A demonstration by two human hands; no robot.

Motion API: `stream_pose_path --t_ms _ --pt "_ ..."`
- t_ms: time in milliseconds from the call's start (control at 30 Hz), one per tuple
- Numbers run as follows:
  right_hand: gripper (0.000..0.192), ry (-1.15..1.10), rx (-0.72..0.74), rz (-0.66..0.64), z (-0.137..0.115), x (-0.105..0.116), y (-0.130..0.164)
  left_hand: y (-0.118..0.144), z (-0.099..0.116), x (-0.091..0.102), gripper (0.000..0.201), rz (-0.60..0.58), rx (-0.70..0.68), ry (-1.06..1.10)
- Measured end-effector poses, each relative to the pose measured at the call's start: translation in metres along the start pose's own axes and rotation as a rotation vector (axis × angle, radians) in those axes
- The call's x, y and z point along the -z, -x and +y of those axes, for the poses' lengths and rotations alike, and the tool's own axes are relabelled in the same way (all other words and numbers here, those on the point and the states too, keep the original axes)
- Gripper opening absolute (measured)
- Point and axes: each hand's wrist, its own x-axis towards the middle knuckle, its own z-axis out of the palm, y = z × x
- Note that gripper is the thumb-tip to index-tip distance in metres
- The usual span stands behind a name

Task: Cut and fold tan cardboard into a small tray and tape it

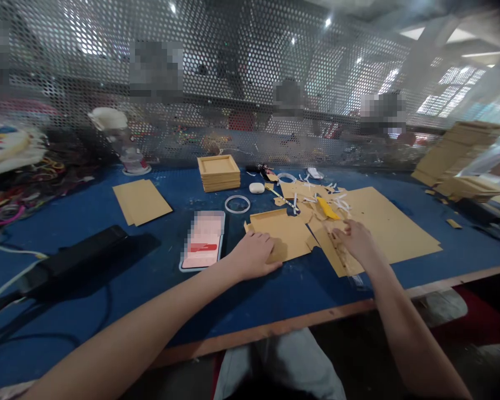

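My left hand [256, 255] lies on a small cardboard piece [289, 229] with folded-up edges. Its fingers are stretched over the left side of the board, with the thumb pointing right. To the right, my right hand [356, 241] is bent, its fingertips drawn together over a narrow cardboard strip [327, 244] with a shiny brown band along it. What sits between those fingertips is too small to tell. Just beyond them lies a yellow object [327, 208] among white paper scraps. Larger flat cardboard sheets [391, 222] extend to the right of this hand.
A phone [202, 241] lies left of my left hand. Behind are a stack of cardboard trays [219, 173], a clear ring [237, 204] and a white earbud case [256, 188]. Cardboard sheets [141, 201], a black device [75, 261] and a plastic cup [133, 158] stand left. Perforated metal [250, 72] borders the back.
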Motion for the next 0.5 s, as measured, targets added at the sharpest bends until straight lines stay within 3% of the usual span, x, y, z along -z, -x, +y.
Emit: stream_pose_path --t_ms 100,200,267,367,500 --pt "0.043 0.047 0.325 -0.054 -0.019 -0.006 0.009 -0.001 0.001 -0.001 0.038 -0.004 0.006 0.028" --pt "0.046 0.019 0.592 -0.330 -0.042 -0.015 0.028 -0.002 0.001 -0.002 0.030 -0.021 -0.004 0.080" --pt "0.041 0.020 0.669 -0.401 -0.053 -0.021 0.038 -0.003 0.001 -0.003 0.021 -0.019 -0.032 0.079" --pt "0.021 0.027 0.723 -0.381 -0.057 -0.026 0.045 -0.003 0.003 -0.002 0.009 -0.015 -0.096 0.047" --pt "0.017 -0.027 0.800 -0.391 -0.049 -0.024 0.047 -0.001 0.005 0.001 0.012 -0.020 -0.249 0.010"
